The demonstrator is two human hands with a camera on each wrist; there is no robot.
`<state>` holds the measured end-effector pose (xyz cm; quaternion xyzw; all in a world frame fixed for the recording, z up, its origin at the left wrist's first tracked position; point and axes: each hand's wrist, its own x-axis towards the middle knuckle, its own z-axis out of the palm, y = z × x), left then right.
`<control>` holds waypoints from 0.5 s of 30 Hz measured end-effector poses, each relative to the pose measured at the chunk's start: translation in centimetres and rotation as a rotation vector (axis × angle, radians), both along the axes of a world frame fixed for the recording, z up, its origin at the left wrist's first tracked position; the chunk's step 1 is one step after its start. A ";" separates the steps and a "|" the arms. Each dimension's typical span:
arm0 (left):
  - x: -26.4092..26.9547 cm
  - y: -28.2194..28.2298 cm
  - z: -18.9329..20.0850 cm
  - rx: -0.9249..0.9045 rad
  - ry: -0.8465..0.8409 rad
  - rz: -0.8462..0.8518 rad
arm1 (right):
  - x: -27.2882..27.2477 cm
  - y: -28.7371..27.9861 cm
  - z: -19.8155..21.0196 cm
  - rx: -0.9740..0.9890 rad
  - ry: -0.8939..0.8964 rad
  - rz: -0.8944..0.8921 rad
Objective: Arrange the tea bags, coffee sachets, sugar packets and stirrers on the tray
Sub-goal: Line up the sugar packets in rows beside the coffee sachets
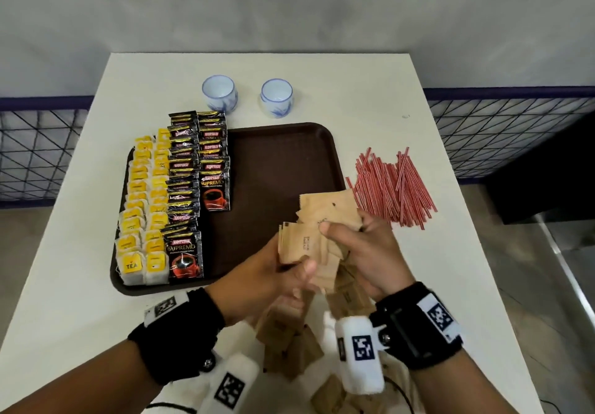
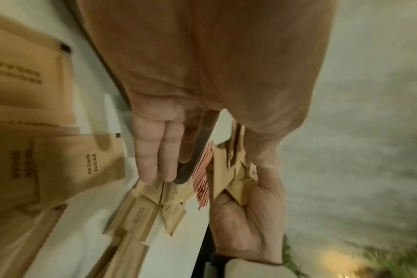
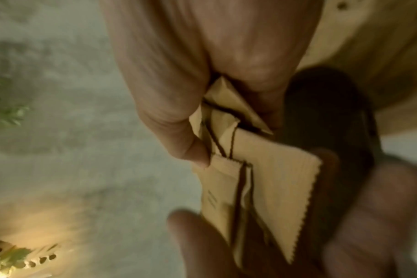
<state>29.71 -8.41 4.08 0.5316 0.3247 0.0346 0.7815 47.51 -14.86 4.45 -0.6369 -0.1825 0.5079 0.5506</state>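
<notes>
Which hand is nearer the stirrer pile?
Right. The right hand holds sugar packets beside the stirrer pile, just off its near edge. The left hand, also gripping packets, sits farther away, over the tray.

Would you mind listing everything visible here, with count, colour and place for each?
Table: one, white, under everything.
Tray: one, dark brown, table centre.
Tea bags: two rows, count unclear, yellow and white, tray's left edge.
Coffee sachets: two rows, count unclear, black, right of the tea bags on the tray.
Cups: two, white with blue pattern, behind the tray.
Stirrers: a pile, red and white, on the table right of the tray.
Held sugar packets: a bunch, brown, above the tray's near right corner.
Loose sugar packets: several, brown, table's near edge.
Left hand: grips the bunch.
Right hand: grips the bunch.
</notes>
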 end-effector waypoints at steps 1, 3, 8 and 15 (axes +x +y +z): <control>-0.1 0.0 0.2 -0.073 0.001 0.069 | -1.0 0.5 -0.4 -0.009 0.014 0.034; -0.6 0.0 0.3 -0.164 0.011 0.196 | -2.9 1.0 -1.0 -0.035 0.045 0.073; -2.3 0.6 -0.1 -0.187 0.019 0.305 | -5.5 1.8 -1.1 -0.058 0.138 0.110; -3.8 3.5 0.1 -0.177 0.015 0.424 | -7.1 3.7 -1.3 -0.046 -0.013 0.260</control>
